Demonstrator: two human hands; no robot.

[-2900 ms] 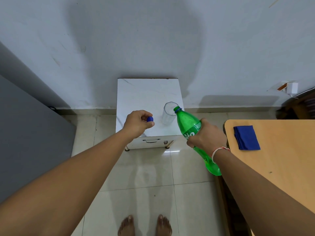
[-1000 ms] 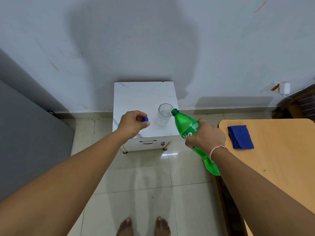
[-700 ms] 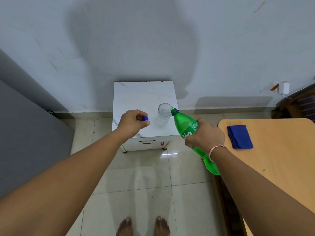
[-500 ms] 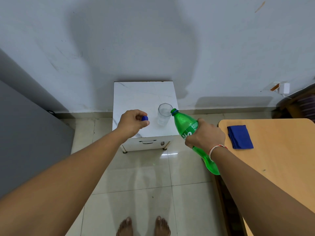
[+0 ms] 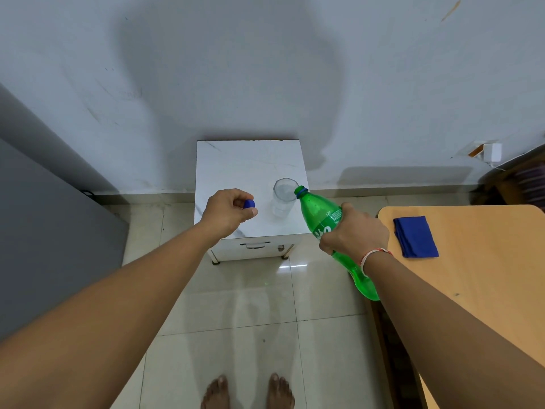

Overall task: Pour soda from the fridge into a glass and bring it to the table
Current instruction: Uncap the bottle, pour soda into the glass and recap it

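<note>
- On the white marble-top cabinet [image 5: 236,163]: clear faceted drinking glass [image 5: 283,197], upright.
- Right hand [image 5: 358,231] clamped around green plastic soda bottle [image 5: 320,215], tilted, open mouth at the glass rim.
- Left hand [image 5: 228,212] pinching small blue bottle cap [image 5: 249,204].
- Folded blue cloth [image 5: 415,237] on light wooden table [image 5: 483,261].

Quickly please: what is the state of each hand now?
Left hand: closed, holding the blue cap.
Right hand: closed around the green bottle, tilted toward the glass.

Glossy green plastic bottle [image 5: 320,214], clear glass [image 5: 282,197], marbled cabinet top [image 5: 236,169]
</note>
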